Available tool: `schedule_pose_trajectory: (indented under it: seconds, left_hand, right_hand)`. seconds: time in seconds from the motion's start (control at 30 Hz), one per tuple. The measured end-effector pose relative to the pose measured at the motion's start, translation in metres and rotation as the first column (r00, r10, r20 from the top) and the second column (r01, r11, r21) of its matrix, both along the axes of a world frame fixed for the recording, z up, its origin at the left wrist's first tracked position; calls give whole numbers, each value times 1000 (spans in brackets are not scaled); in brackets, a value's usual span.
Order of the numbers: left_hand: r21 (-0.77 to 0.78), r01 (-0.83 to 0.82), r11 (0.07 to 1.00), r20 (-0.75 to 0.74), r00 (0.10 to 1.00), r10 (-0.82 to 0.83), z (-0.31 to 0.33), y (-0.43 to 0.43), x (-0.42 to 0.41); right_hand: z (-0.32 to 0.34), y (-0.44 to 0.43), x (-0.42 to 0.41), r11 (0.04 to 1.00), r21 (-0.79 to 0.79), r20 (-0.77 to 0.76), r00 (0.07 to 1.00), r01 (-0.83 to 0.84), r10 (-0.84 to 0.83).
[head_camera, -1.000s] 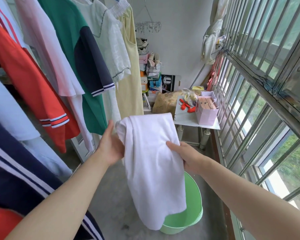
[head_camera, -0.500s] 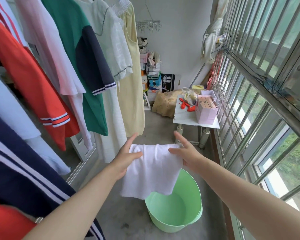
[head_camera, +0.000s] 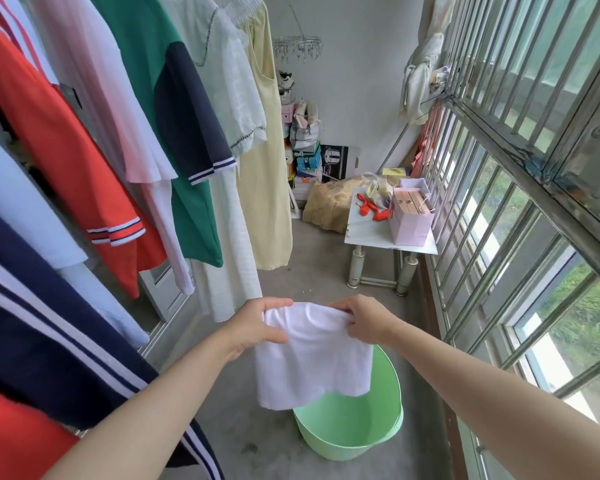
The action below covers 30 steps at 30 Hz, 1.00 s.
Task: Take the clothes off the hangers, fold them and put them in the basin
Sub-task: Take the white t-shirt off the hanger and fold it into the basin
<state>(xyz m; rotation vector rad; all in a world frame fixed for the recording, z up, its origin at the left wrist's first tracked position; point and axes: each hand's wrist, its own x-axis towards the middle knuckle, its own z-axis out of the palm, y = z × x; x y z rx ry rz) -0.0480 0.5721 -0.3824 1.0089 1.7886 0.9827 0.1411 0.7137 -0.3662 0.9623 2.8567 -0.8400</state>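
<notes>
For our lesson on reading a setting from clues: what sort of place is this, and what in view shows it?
Probably a narrow home balcony used for drying laundry: hanging clothes line the left, barred windows run along the right, and a clip drying rack hangs by the far wall.

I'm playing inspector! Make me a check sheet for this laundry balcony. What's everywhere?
Surface: grey concrete floor.
Job's things: white garment, folded over, held above the green basin; no clothes seen inside it. A green shirt and other clothes are on hangers at the left.
Clutter: small table with a pink bag; stacked boxes by the far wall.
Hands: left hand and right hand each pinch the garment's top edge.
Cables: nothing seen.
Surroundings: barred window on the right.
</notes>
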Motion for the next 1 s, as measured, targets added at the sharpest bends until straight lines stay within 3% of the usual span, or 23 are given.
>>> schedule_pose_trajectory:
  seconds: [0.17, 0.37, 0.6, 0.87, 1.0]
  left_hand:
    - [-23, -58, 998, -242, 969, 51, -1, -2, 7]
    - [-24, -110, 994, -509, 857, 83, -2, -1, 5]
    - [-41, -82, 996, -635, 771, 37, 3, -4, 1]
    - [-102, 36, 994, -721, 686, -99, -6, -9, -14]
    - [-150, 119, 981, -681, 707, -190, -7, -10, -22]
  right_hand:
    - [0, -3, -5, 997, -16, -28, 996, 79, -79]
    - [-2, -4, -11, 996, 12, -49, 995, 87, -86]
    - [-10, -5, -15, 983, 134, -5, 992, 122, -123]
    - [-9, -15, -11, 981, 132, 79, 985, 139, -150]
    - [-10, -23, -9, 967, 154, 119, 967, 205, -224]
